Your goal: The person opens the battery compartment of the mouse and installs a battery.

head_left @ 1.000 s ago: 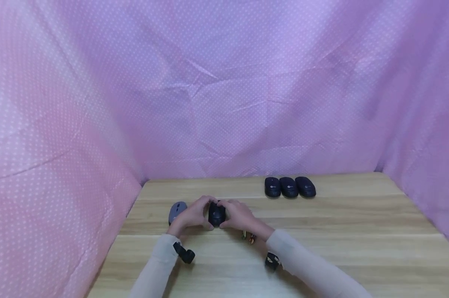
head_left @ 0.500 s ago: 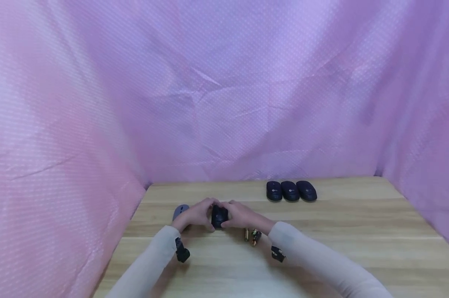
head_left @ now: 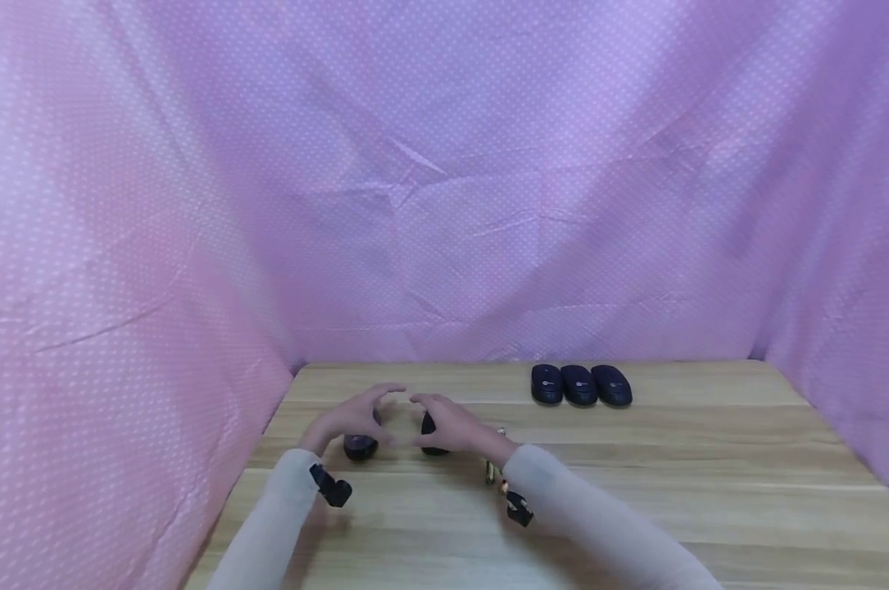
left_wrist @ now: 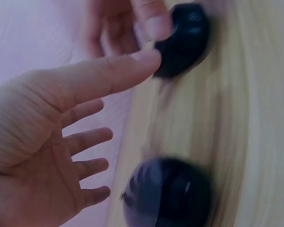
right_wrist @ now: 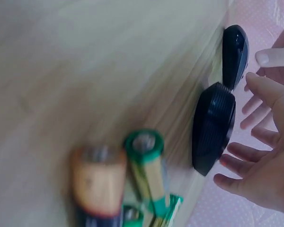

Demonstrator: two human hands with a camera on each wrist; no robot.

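Note:
My left hand [head_left: 351,414] hovers over the grey-and-black computer mouse [head_left: 360,447], its fingers spread and holding nothing. That mouse [left_wrist: 168,194] lies beside the fingertips in the left wrist view. My right hand [head_left: 455,424] is beside the black computer mouse [head_left: 428,428], which it partly hides in the head view. In the right wrist view, the right hand's fingers are loosely spread along the black mouse [right_wrist: 213,130]; whether they touch it, I cannot tell. Both mice lie on the wooden table [head_left: 636,492].
Three dark mice [head_left: 579,385] stand in a row at the back of the table. Near the right wrist lie several batteries, one copper-topped battery [right_wrist: 99,184] and green-and-gold batteries [right_wrist: 149,170] among them. Pink dotted cloth [head_left: 444,205] hangs behind and at both sides.
My left hand has left the black mouse and moved left over the grey-and-black one. The right hand's fingers have loosened from the black mouse, which stays in about the same place.

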